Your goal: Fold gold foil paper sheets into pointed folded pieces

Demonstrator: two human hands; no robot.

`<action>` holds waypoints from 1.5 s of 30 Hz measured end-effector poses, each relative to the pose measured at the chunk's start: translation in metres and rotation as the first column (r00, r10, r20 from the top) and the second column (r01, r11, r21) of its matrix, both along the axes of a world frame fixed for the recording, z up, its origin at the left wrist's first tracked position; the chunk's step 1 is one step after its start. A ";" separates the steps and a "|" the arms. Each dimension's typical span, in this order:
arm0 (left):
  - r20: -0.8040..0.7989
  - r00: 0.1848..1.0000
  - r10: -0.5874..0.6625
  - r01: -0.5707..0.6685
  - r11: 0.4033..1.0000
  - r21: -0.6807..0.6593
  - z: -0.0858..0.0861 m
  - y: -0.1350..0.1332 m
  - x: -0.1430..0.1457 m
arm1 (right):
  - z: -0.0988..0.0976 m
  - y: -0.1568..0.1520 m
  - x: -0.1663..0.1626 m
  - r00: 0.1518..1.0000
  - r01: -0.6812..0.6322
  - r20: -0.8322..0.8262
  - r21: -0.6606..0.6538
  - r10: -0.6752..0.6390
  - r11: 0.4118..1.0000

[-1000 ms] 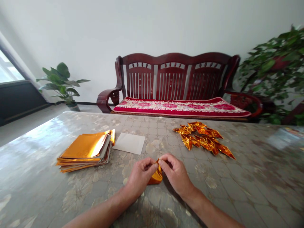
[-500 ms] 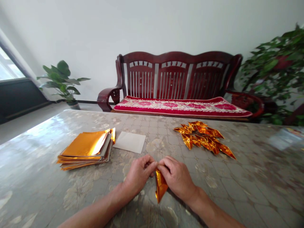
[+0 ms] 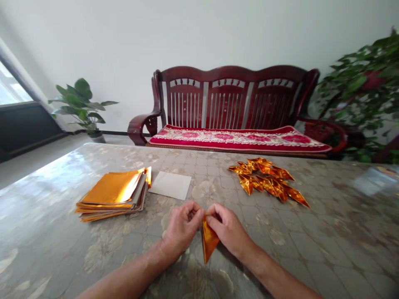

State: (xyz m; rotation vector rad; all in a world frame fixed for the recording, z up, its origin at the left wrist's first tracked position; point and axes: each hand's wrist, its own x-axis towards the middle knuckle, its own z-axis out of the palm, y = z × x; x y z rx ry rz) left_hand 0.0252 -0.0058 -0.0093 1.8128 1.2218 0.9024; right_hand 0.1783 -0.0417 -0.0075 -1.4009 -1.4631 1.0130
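Note:
Between my two hands is a folded piece of gold foil paper (image 3: pixel 210 241), a narrow triangle whose point hangs toward me over the table. My left hand (image 3: pixel 183 224) pinches its upper left edge, thumb against curled fingers. With thumb and fingers closed, my right hand (image 3: pixel 229 227) grips the upper right side. The fingers partly cover the top of the paper. Left of my hands lies a stack of flat gold foil sheets (image 3: pixel 112 189), and beside it a single pale sheet (image 3: pixel 171 185). Beyond my right hand rests a heap of folded gold foil pieces (image 3: pixel 268 178).
The table (image 3: pixel 131 253) has a patterned, glossy cover. A clear plastic bag (image 3: pixel 372 181) lies at its right edge. Behind stands a dark red wooden bench (image 3: pixel 227 99) with a red floral cushion (image 3: pixel 237 139). Potted plants flank it on both sides.
My hands have parted slightly at the top of the folded paper. Its lower end looks flatter and narrower, and the small flap at its lower left no longer shows.

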 end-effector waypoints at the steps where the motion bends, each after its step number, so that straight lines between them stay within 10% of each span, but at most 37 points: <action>1: 0.010 1.000 -0.001 0.001 1.000 -0.008 0.001 0.000 0.000 | 0.000 0.000 0.000 1.000 -0.006 -0.022 -0.004 0.006 1.000; 20: 0.445 0.895 0.022 0.129 0.943 -0.306 -0.007 0.010 0.004 | -0.007 0.002 0.006 0.916 -0.011 -0.399 -0.098 -0.029 0.995; 34: 0.491 0.780 -0.388 0.395 0.914 0.095 -0.014 0.018 -0.007 | 0.003 -0.001 0.011 0.643 -0.186 -0.763 -0.245 -0.070 0.951; 41: 0.514 0.773 -0.373 0.361 0.924 0.127 -0.009 0.014 -0.006 | 0.004 -0.002 0.006 0.591 -0.257 -0.801 -0.297 -0.093 0.920; 45: 0.584 0.788 -0.195 0.290 0.954 -0.073 -0.006 0.012 -0.004 | 0.007 -0.001 0.006 0.659 -0.147 -0.739 -0.306 -0.137 0.941</action>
